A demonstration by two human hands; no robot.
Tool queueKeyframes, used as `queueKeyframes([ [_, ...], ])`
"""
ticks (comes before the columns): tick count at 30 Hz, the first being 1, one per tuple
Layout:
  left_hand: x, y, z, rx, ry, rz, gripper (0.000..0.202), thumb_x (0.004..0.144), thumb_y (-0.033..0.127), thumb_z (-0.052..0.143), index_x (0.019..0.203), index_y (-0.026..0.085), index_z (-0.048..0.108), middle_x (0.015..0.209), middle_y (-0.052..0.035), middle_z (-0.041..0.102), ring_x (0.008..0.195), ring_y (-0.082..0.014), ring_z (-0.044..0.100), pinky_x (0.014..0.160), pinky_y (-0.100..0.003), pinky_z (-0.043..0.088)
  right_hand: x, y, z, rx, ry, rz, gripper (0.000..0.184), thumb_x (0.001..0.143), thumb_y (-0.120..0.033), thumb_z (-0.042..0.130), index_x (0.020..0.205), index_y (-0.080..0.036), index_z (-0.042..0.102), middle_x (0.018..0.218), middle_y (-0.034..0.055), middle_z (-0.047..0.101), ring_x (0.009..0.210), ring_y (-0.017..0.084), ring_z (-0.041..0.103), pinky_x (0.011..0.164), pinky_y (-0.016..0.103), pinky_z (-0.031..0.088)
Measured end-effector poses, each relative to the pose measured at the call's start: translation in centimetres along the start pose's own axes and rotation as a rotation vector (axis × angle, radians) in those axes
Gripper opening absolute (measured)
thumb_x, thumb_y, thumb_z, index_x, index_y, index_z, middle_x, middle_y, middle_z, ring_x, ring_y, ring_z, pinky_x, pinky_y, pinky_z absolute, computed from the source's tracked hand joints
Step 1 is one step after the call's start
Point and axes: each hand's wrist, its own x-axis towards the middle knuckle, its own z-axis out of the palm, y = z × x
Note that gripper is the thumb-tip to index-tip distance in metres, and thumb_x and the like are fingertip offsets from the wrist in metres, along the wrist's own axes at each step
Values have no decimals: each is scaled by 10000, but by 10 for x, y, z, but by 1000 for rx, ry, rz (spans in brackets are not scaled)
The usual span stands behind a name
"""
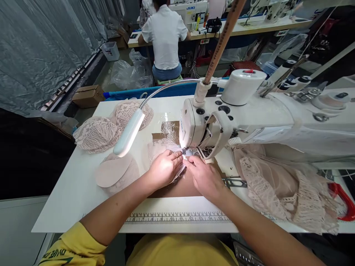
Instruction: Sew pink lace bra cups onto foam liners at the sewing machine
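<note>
Over on the far left, silvery sheeting [50,44] hangs down beside a closed cardboard box [88,96] on the floor. From there the white table [72,201] begins, with two domed lace cups [95,135] lying together toward its back corner and flat beige oval pads [114,173] just in front of them. A slim white lamp [129,133] on a bendy metal neck hangs over that side. Next comes the pale lace piece [156,149], lying by the lit spot under the machine's head, with the person's left hand [163,170] laid palm-down on it, fingers close together and tips near that spot. Behind, someone in a white shirt [169,38] sits facing away at another table. The white sewing machine [192,123] stands over the work, and the right hand [206,179] sits just in front of it, thumb and forefinger nearly meeting at the lace's edge. With that glare, I can't honestly tell whether either hand pinches the cloth. Further right, a crumpled lace heap [269,184] spreads near a curved red handle [345,203].
</note>
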Motion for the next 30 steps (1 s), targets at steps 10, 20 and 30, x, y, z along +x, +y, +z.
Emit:
queueKeyframes([
  [10,4,-17,0,311,24,159,299,948,215,407,1122,118,629,1172,-119,657,880,-206,608,772,-364,469,3,-4,-5,-41,-123,70,489,858,-44,392,1273,-239,563,1056,90,600,770,184,522,564,294,325],
  [20,3,-15,0,385,45,-36,359,946,283,408,1224,139,584,1260,-133,601,1067,-285,531,867,-445,443,2,-3,0,-36,-56,46,483,834,-46,407,1243,-225,594,971,84,618,746,188,523,566,299,344],
  [30,-10,-11,-16,254,-78,-209,423,822,136,480,1218,221,603,1421,-63,477,1347,-389,326,1049,-656,248,-3,7,15,156,213,-59,403,860,-63,399,1160,-171,647,1028,68,668,832,186,599,733,301,464],
])
